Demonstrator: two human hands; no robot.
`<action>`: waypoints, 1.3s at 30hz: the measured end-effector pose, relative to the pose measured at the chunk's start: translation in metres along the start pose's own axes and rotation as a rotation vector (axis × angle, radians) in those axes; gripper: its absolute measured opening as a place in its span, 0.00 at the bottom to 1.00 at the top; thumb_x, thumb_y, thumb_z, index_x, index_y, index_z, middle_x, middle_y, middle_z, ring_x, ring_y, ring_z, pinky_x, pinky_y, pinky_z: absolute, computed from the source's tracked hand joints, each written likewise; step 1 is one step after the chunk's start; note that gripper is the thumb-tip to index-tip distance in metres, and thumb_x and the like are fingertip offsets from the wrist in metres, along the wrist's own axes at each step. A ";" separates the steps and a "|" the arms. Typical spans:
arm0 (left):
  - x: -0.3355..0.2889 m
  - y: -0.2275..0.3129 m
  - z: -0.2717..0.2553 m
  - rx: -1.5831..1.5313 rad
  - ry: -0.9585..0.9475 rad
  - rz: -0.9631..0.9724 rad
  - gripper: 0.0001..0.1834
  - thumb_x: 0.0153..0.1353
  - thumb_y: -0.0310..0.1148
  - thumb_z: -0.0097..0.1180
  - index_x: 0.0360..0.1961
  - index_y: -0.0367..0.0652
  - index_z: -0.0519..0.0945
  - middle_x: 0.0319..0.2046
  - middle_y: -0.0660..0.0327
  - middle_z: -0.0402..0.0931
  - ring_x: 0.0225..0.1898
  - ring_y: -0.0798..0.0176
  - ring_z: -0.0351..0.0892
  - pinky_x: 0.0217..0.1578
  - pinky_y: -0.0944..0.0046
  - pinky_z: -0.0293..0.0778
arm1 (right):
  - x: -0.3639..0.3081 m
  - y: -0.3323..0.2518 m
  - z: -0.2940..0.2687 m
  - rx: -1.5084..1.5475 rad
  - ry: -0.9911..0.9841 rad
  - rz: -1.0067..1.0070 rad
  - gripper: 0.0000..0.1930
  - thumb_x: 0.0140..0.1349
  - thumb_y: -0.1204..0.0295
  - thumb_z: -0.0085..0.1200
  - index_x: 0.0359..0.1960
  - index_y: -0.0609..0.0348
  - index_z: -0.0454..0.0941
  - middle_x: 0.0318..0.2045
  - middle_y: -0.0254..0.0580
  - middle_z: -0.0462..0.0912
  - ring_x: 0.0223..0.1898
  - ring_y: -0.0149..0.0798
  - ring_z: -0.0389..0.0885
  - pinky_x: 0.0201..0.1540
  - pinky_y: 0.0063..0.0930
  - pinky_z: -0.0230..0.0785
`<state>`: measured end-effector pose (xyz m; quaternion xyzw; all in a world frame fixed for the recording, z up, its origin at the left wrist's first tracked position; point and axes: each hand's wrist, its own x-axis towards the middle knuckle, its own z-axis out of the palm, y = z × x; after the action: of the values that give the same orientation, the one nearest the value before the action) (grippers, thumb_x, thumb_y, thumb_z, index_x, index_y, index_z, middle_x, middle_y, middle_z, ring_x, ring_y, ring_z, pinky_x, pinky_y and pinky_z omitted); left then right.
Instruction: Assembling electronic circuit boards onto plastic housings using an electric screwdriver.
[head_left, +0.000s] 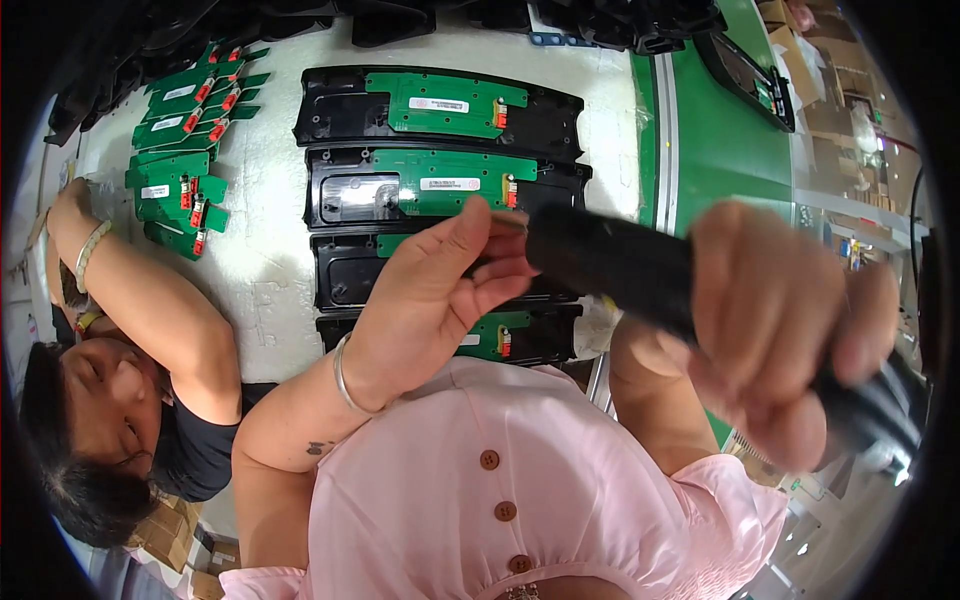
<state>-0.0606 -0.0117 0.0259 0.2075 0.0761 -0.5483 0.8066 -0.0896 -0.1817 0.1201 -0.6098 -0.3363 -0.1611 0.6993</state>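
Observation:
My right hand (785, 330) is wrapped around a black electric screwdriver (610, 262), which is raised over the right side of the work surface with its tip toward the left. Blurred by motion are the right hand and the driver's rear end. At the tip, my left hand (440, 275) has its fingers curled and its thumb up; whatever is between them is too small to make out. Behind and under it lie several black plastic panels (345, 105) in a column, with green circuit boards (440, 105) on them. The left hand and forearm partly cover the lower panels.
Loose green circuit boards (170, 125) with red-and-white connectors are stacked at the left on the white foam surface (265, 300). Dark plastic parts (390, 25) crowd the far edge. A green belt (720, 150) on the right carries another black panel (745, 80). A co-worker's arm (160, 275) reaches in at left.

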 end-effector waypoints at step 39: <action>-0.011 0.010 -0.026 -0.202 0.059 0.010 0.09 0.56 0.27 0.49 0.38 0.37 0.74 0.32 0.59 0.75 0.32 0.70 0.76 0.34 0.75 0.74 | 0.012 -0.011 0.008 0.240 0.164 0.145 0.16 0.35 0.83 0.51 0.30 0.54 0.67 0.13 0.23 0.73 0.16 0.20 0.70 0.23 0.12 0.62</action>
<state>-0.0534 0.0115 0.0092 0.1415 0.1535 -0.5274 0.8236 -0.0903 -0.1737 0.1369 -0.5295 -0.2503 -0.1181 0.8019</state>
